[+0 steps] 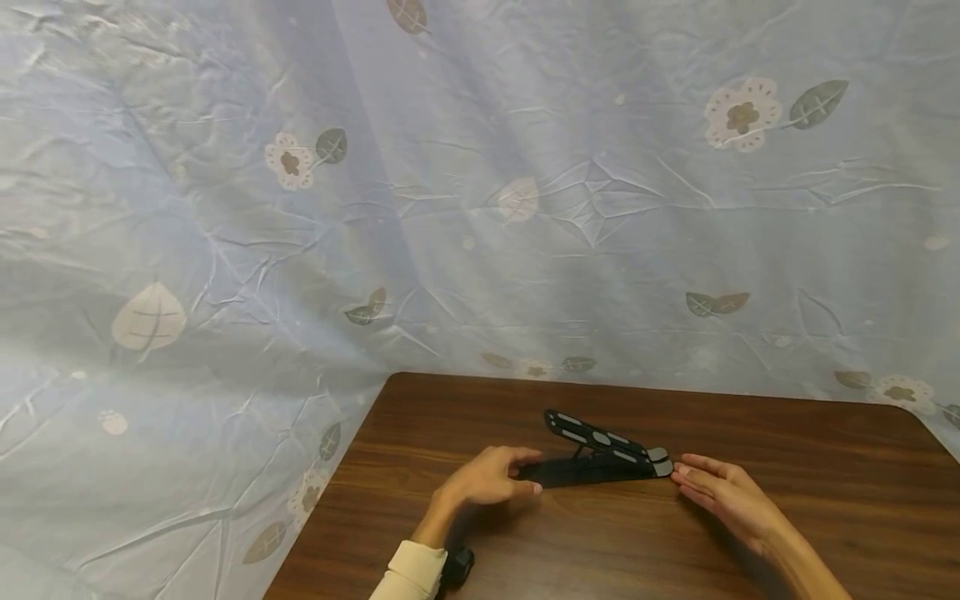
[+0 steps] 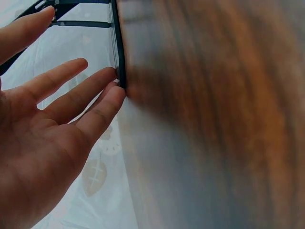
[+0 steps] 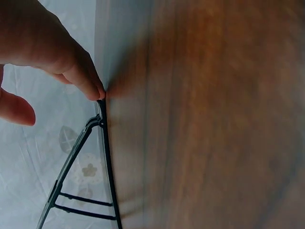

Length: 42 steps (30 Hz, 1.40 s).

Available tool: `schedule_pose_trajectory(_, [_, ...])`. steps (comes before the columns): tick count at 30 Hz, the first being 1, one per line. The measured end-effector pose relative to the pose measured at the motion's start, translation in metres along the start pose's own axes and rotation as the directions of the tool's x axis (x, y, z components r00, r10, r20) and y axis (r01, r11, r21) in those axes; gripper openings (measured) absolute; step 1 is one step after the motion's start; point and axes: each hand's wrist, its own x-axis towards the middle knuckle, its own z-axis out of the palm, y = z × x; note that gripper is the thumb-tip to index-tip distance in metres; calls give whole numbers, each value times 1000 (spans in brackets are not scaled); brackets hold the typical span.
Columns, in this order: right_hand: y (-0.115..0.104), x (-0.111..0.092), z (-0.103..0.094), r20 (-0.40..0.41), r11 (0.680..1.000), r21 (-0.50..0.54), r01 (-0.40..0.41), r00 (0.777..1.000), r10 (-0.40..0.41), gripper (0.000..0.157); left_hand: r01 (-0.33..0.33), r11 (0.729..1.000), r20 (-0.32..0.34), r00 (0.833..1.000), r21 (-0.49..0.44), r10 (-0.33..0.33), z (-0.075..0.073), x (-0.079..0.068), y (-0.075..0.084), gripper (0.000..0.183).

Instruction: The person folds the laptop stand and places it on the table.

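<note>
A black folding laptop stand (image 1: 600, 442) with grey pads lies on the table, its upper plate propped up at a slant on struts over the flat base. At the base's left end is my left hand (image 1: 487, 477), fingers and thumb spread apart. In the left wrist view, the fingertips (image 2: 119, 93) meet the edge of the base. My right hand (image 1: 727, 493) touches the stand's hinged right end with extended fingers. The right wrist view has its fingertips (image 3: 101, 93) right at that end, the thumb held away, and shows the stand's struts (image 3: 86, 206) from the side.
The dark wood-grain table (image 1: 825, 467) has its far edge in front of a pale curtain (image 1: 480, 275) printed with leaves and flowers. A small black device (image 1: 457, 568) is by the left wrist, beside a cream sleeve (image 1: 411, 571).
</note>
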Motion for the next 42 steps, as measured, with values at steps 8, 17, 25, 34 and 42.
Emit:
schedule_pose_trajectory(8, [2,9,-11,17,998,-61,20,1000,-19,70,-18,999,60,998,-37,21,2,-6,7,64])
schedule_pose_trajectory(17, [-1,17,-19,36,993,-110,28,999,-24,70,-19,1000,89,996,-8,20,2,-11,16,67])
schedule_pose_trajectory(25, [-1,23,-25,87,993,-96,74,994,-66,71,-30,999,112,993,-31,33,6,-14,23,68])
schedule_pose_trajectory(34, [-4,30,-29,89,994,-92,51,995,-43,74,-28,999,165,986,-41,34,13,-16,32,68])
schedule_pose_trajectory(42, [-6,36,-28,74,991,-133,33,997,-23,75,-48,998,216,975,-28,53,18,-21,41,67])
